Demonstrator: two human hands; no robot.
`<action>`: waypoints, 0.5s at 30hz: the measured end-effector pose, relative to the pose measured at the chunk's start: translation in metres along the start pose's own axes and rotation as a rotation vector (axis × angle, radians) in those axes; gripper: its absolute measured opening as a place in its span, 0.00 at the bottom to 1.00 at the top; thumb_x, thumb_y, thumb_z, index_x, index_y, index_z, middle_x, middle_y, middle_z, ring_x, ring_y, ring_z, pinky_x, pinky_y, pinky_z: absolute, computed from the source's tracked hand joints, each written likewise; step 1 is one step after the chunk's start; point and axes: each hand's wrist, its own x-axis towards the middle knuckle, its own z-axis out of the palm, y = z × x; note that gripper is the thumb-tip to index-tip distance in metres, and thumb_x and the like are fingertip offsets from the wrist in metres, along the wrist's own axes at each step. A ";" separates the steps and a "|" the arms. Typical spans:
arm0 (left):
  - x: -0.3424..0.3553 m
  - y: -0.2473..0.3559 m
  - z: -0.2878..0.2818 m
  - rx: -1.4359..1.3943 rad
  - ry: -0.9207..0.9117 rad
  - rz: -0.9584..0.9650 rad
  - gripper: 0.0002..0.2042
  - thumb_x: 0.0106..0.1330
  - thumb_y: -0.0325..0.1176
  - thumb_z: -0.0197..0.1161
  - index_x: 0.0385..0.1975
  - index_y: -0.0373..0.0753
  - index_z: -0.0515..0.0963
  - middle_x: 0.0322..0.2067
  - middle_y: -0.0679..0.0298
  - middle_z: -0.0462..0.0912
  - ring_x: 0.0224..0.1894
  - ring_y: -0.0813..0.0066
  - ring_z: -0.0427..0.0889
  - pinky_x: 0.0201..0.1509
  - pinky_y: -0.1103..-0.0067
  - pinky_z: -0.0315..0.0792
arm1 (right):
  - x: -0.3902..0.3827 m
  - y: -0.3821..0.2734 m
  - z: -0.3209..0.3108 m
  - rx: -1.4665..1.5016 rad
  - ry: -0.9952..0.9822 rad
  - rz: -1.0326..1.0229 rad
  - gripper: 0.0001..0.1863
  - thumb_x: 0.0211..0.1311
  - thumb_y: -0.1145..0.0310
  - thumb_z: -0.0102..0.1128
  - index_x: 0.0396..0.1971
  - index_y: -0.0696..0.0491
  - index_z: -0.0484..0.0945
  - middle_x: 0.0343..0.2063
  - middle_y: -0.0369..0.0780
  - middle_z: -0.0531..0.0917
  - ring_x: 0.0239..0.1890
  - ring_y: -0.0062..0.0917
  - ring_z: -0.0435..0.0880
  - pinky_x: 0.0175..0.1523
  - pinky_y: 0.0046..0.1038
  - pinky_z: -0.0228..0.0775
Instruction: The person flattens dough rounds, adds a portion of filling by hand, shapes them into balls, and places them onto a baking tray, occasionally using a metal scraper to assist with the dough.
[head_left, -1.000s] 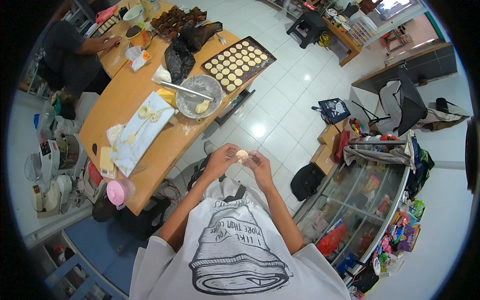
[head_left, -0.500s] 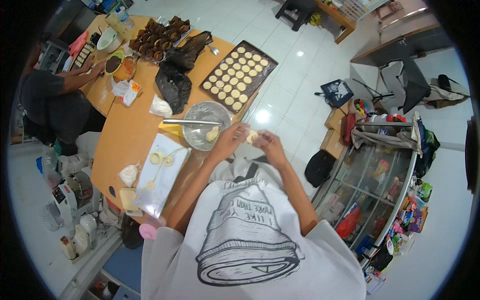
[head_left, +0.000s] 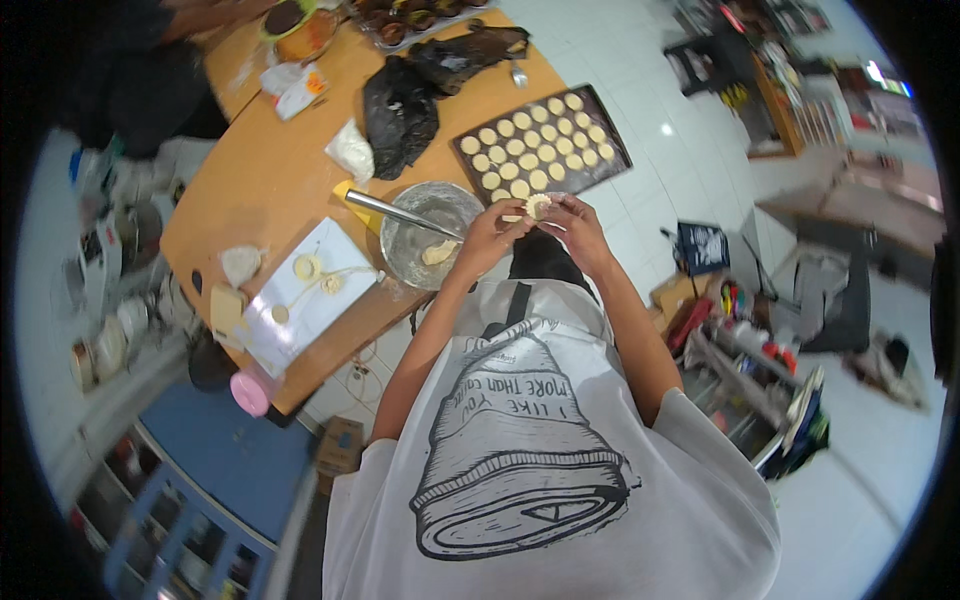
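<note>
Head view: left hand (head_left: 489,236), right hand (head_left: 581,231), each grip pinched nearly closed on one fluted pale piece (head_left: 538,206) between them, edge-held presumably to spare its shape. Metal bowl (head_left: 404,252), 9 o'clock of it. Dark tray (head_left: 602,172), 12 o'clock, discs (head_left: 547,152) spaced likely against sticking.

Fingers (head_left: 566,206) partly hide what may be dough (head_left: 538,205).
</note>
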 end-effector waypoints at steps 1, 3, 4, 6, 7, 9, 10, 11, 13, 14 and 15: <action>0.009 -0.001 0.005 -0.019 0.019 -0.028 0.23 0.68 0.42 0.69 0.57 0.35 0.75 0.45 0.63 0.83 0.45 0.76 0.83 0.44 0.82 0.74 | 0.017 -0.012 -0.004 -0.060 -0.071 0.010 0.18 0.67 0.72 0.59 0.53 0.63 0.75 0.47 0.42 0.82 0.49 0.25 0.83 0.56 0.28 0.77; 0.030 -0.008 0.018 -0.002 0.116 0.040 0.20 0.68 0.39 0.69 0.55 0.35 0.76 0.45 0.62 0.83 0.45 0.76 0.82 0.45 0.79 0.75 | 0.050 -0.020 -0.024 -0.114 -0.179 0.050 0.17 0.67 0.72 0.60 0.52 0.62 0.76 0.46 0.42 0.82 0.49 0.25 0.83 0.56 0.28 0.77; 0.037 -0.012 0.023 -0.005 0.164 0.056 0.19 0.68 0.37 0.69 0.54 0.34 0.76 0.45 0.62 0.83 0.45 0.75 0.82 0.46 0.78 0.76 | 0.063 -0.022 -0.029 -0.151 -0.230 0.077 0.16 0.67 0.72 0.60 0.51 0.61 0.77 0.45 0.41 0.83 0.48 0.25 0.84 0.55 0.28 0.77; 0.045 -0.014 0.037 -0.048 0.295 0.064 0.18 0.69 0.36 0.68 0.53 0.34 0.76 0.45 0.61 0.83 0.46 0.74 0.82 0.48 0.77 0.76 | 0.077 -0.047 -0.029 -0.224 -0.348 0.086 0.14 0.68 0.72 0.60 0.50 0.61 0.78 0.43 0.40 0.84 0.46 0.25 0.84 0.53 0.27 0.77; 0.048 -0.014 0.045 -0.082 0.356 0.059 0.17 0.69 0.34 0.68 0.53 0.34 0.76 0.45 0.61 0.83 0.46 0.74 0.82 0.49 0.77 0.77 | 0.086 -0.055 -0.033 -0.294 -0.423 0.096 0.14 0.68 0.72 0.60 0.50 0.61 0.77 0.43 0.39 0.84 0.45 0.24 0.84 0.53 0.26 0.77; 0.049 -0.013 0.066 -0.109 0.488 0.055 0.16 0.69 0.33 0.68 0.52 0.34 0.76 0.45 0.61 0.82 0.46 0.73 0.82 0.51 0.76 0.77 | 0.098 -0.068 -0.037 -0.454 -0.526 0.105 0.14 0.69 0.72 0.61 0.50 0.61 0.77 0.42 0.39 0.85 0.43 0.21 0.84 0.51 0.24 0.76; 0.049 -0.015 0.078 -0.133 0.559 0.050 0.15 0.69 0.32 0.67 0.51 0.33 0.76 0.45 0.60 0.82 0.46 0.73 0.83 0.52 0.75 0.77 | 0.106 -0.068 -0.042 -0.466 -0.570 0.114 0.14 0.69 0.72 0.61 0.50 0.61 0.77 0.42 0.39 0.85 0.43 0.21 0.84 0.51 0.24 0.76; 0.048 -0.017 0.090 -0.182 0.615 0.175 0.14 0.68 0.29 0.66 0.51 0.34 0.76 0.44 0.59 0.82 0.45 0.73 0.83 0.52 0.76 0.78 | 0.113 -0.067 -0.046 -0.499 -0.630 0.109 0.14 0.68 0.72 0.61 0.50 0.61 0.78 0.41 0.39 0.85 0.43 0.20 0.84 0.51 0.23 0.75; 0.047 -0.025 0.106 -0.220 0.692 0.131 0.13 0.69 0.27 0.65 0.50 0.34 0.76 0.44 0.60 0.82 0.45 0.73 0.84 0.51 0.76 0.78 | 0.122 -0.066 -0.052 -0.584 -0.736 0.097 0.13 0.69 0.72 0.61 0.50 0.61 0.78 0.41 0.39 0.86 0.43 0.20 0.84 0.51 0.23 0.75; 0.045 -0.028 0.115 -0.256 0.720 0.088 0.11 0.69 0.25 0.64 0.49 0.33 0.76 0.43 0.60 0.82 0.44 0.74 0.84 0.50 0.77 0.79 | 0.122 -0.066 -0.056 -0.592 -0.770 0.109 0.13 0.69 0.72 0.61 0.50 0.61 0.78 0.41 0.39 0.86 0.43 0.20 0.84 0.51 0.23 0.75; 0.045 -0.014 0.126 -0.196 0.785 0.085 0.10 0.69 0.22 0.62 0.48 0.33 0.76 0.40 0.61 0.83 0.43 0.74 0.84 0.48 0.77 0.79 | 0.125 -0.065 -0.064 -0.612 -0.784 0.127 0.13 0.69 0.72 0.62 0.50 0.61 0.78 0.41 0.39 0.86 0.43 0.20 0.84 0.51 0.23 0.75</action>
